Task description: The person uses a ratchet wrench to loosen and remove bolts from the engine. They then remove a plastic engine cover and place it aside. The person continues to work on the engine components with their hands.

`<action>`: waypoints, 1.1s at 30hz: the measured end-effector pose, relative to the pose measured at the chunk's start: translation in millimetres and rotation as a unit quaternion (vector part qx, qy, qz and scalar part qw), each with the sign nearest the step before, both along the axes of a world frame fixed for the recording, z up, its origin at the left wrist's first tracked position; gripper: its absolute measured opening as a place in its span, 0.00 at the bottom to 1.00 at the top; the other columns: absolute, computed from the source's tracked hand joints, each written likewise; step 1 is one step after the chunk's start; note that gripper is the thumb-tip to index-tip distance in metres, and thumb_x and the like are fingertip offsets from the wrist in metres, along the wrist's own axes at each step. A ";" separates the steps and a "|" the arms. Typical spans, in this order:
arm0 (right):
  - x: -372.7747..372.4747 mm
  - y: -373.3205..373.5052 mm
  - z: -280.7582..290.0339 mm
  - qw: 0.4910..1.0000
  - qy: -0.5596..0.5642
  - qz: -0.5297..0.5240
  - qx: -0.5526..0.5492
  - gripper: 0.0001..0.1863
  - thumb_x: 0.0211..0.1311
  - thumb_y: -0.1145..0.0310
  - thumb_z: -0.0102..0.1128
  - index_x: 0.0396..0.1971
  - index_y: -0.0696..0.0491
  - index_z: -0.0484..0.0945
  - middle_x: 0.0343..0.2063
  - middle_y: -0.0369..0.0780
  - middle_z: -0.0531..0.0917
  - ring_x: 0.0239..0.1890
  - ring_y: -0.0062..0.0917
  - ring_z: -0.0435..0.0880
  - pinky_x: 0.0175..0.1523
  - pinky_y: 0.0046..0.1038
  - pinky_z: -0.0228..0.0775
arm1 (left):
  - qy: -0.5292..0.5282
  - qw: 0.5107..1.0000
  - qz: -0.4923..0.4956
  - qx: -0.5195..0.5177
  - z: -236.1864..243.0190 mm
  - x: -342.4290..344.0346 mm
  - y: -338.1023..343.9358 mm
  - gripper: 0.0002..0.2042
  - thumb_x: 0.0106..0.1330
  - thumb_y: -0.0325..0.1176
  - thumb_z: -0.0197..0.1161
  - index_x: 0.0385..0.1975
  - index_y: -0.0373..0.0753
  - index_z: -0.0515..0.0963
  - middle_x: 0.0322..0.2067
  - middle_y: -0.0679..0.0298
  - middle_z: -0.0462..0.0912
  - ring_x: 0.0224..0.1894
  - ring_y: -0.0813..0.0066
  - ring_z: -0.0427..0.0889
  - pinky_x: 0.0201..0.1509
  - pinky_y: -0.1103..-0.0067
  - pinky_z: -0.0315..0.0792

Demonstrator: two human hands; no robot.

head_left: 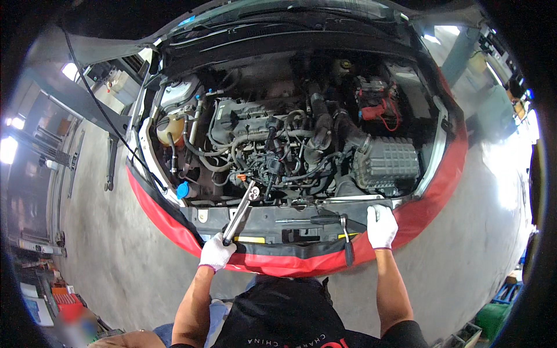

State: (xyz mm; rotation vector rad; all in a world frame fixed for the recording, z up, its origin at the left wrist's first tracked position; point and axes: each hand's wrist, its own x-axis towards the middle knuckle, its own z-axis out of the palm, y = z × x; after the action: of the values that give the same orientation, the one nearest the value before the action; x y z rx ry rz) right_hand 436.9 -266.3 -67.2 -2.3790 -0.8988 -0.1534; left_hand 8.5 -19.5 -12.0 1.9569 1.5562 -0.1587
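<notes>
My left hand, in a white glove, is closed around a silver ratchet wrench at the front of the engine bay. The ratchet's round head points up and away, toward the engine. My right hand, also gloved, is closed above the front panel's right part; whether anything is inside its fingers is hidden. Left of it, a second ratchet with a black handle lies across the front panel. A screwdriver with a thin shaft lies beside that ratchet.
A red cover drapes over the car's front edge. The battery and a ribbed black air filter box sit at the right. A blue cap stands front left, near a thin black rod. Another person's arm shows lower left.
</notes>
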 end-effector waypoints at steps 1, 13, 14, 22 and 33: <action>-0.4 0.8 0.2 1.000 0.002 0.002 0.005 0.10 0.68 0.59 0.64 0.36 0.49 0.86 0.34 0.43 0.86 0.37 0.41 0.85 0.45 0.40 0.78 | 0.002 1.000 -0.005 0.003 -3.3 -2.9 1.5 0.19 0.58 0.44 0.67 0.39 0.34 0.80 0.34 0.41 0.86 0.43 0.41 0.85 0.49 0.59 0.77; 4.1 -4.7 -4.5 1.000 -0.007 0.015 0.017 0.10 0.69 0.59 0.63 0.37 0.49 0.84 0.36 0.43 0.86 0.38 0.42 0.85 0.46 0.41 0.78 | 0.008 0.999 -0.031 -0.002 -5.4 -3.5 3.6 0.19 0.56 0.45 0.67 0.37 0.33 0.80 0.33 0.40 0.85 0.42 0.41 0.85 0.49 0.59 0.77; 4.5 -5.4 -3.8 1.000 -0.009 0.013 0.017 0.10 0.69 0.58 0.63 0.37 0.49 0.84 0.36 0.43 0.86 0.38 0.42 0.85 0.46 0.41 0.78 | 0.012 0.999 -0.040 0.003 -5.3 -3.2 3.4 0.19 0.56 0.45 0.68 0.37 0.33 0.80 0.32 0.41 0.85 0.41 0.43 0.86 0.48 0.60 0.77; 3.4 -3.3 0.8 1.000 -0.003 0.004 -0.004 0.11 0.68 0.58 0.63 0.37 0.50 0.85 0.36 0.43 0.86 0.39 0.42 0.85 0.46 0.41 0.78 | 0.025 0.998 -0.059 0.010 -1.9 -1.3 4.5 0.18 0.56 0.45 0.66 0.35 0.33 0.79 0.34 0.37 0.85 0.44 0.38 0.85 0.50 0.56 0.76; 2.2 -3.3 -2.3 1.000 -0.012 0.002 -0.006 0.11 0.68 0.58 0.64 0.36 0.50 0.85 0.36 0.43 0.86 0.39 0.41 0.86 0.47 0.39 0.79 | 0.033 0.998 -0.056 0.004 4.6 2.3 3.3 0.18 0.58 0.44 0.65 0.36 0.33 0.78 0.34 0.37 0.84 0.44 0.37 0.84 0.50 0.55 0.76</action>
State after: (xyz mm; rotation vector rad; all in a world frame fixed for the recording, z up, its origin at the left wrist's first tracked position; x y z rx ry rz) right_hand 439.1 -269.5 -69.5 -2.3906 -0.9175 -0.1766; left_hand 10.8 -16.2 -7.4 2.0646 1.4910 -0.2671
